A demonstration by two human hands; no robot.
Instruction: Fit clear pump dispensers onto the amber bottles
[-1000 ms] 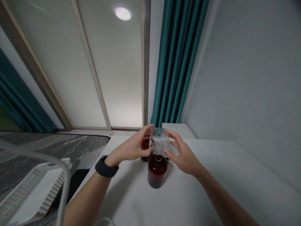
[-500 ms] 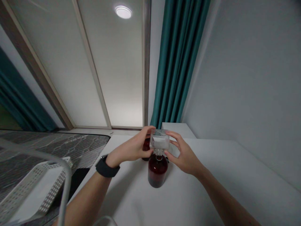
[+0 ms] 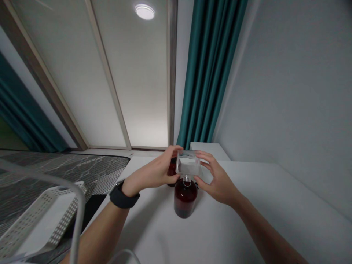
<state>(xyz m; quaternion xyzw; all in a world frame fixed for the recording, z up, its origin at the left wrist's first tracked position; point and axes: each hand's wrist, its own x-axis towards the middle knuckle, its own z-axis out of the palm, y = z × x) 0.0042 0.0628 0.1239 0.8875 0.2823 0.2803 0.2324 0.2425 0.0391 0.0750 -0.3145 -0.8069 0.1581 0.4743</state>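
A clear, square-sided container (image 3: 188, 163) is held between my two hands, right above a dark red, see-through bottle (image 3: 185, 200) standing upright on the white table (image 3: 220, 234). A narrow threaded neck shows between the two; I cannot tell which of them it belongs to. My left hand (image 3: 165, 168) grips the container's left side, thumb low and fingers at the top edge. On the right side, my right hand (image 3: 216, 179) pinches it the same way. Behind my left hand, a second dark red bottle (image 3: 172, 168) is partly hidden.
A small dark object at the red bottle's right is mostly hidden. White perforated basket (image 3: 52, 220) is at lower left, below the table's left edge. A grey curved tube (image 3: 78, 220) crosses the near left. Behind the table are a white box-like surface (image 3: 210, 150) and a teal curtain (image 3: 213, 73).
The clear container has tilted slightly, and my hands keep their grip on it. The whole view has shifted a little; the red bottle stays in place on the table.
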